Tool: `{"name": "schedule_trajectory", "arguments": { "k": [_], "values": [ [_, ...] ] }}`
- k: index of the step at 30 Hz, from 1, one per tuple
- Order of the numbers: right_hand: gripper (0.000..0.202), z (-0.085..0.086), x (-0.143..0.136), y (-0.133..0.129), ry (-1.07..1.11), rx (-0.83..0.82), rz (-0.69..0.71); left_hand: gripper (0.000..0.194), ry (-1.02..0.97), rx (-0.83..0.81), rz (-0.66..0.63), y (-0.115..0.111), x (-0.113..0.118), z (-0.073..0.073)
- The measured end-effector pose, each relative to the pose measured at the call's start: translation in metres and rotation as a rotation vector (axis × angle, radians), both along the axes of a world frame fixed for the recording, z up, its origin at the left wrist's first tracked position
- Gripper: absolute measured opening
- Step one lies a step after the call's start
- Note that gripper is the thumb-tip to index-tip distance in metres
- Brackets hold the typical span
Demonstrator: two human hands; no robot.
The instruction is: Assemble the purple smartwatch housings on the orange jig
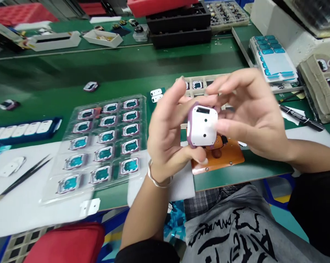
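Note:
A small white-faced case with a purple rim is held up in front of me, its face toward the camera. My left hand grips it by the edges, thumb below and fingers above. The thumb of my right hand touches its right side, and the right fingers curve behind and above it. Beneath the hands lies an orange fixture plate, partly covered. To the left, a clear plastic tray holds rows of similar purple-rimmed cases with teal centres.
Black tweezers lie on white sheets at the left. Two loose cases sit behind the clear tray. Beige tray is behind my hands; blue-stickered sheets and another beige tray stand right. Black boxes are at the back.

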State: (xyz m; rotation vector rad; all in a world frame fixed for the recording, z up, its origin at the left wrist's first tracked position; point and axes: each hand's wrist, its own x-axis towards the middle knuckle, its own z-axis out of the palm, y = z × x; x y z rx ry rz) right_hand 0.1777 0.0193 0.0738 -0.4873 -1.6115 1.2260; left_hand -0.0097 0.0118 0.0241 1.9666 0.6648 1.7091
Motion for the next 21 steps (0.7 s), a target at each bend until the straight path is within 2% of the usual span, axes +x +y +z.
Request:
{"name": "schedule_trajectory", "arguments": {
  "k": [2,3,5,8,10,12,16,21],
  "values": [
    [0.023,0.002,0.003,0.004,-0.004,0.128,-0.097,0.051,-0.083,-0.030,-0.116,-0.002,0.005,-0.001],
    [0.021,0.003,0.003,0.007,-0.019,0.186,-0.115,0.043,-0.108,-0.023,-0.132,-0.002,0.007,-0.003],
    [0.019,0.003,0.004,0.013,-0.061,0.266,-0.114,0.034,-0.128,-0.031,-0.072,-0.002,0.010,-0.006],
    [0.014,0.001,0.003,0.016,-0.119,0.287,-0.142,0.033,-0.143,0.030,0.088,-0.001,0.011,-0.011],
    [0.014,-0.001,0.002,0.014,-0.138,0.268,-0.179,0.032,-0.153,0.076,0.139,-0.001,0.012,-0.012],
    [0.016,-0.003,0.000,0.011,-0.132,0.270,-0.212,0.031,-0.154,0.090,0.145,-0.003,0.013,-0.012],
    [0.014,-0.004,0.000,0.005,-0.120,0.310,-0.249,0.036,-0.124,0.069,0.073,-0.006,0.013,-0.013],
    [0.013,-0.002,0.002,0.002,-0.098,0.280,-0.178,0.036,-0.056,0.228,0.102,-0.003,0.009,-0.010]
  ]
}}
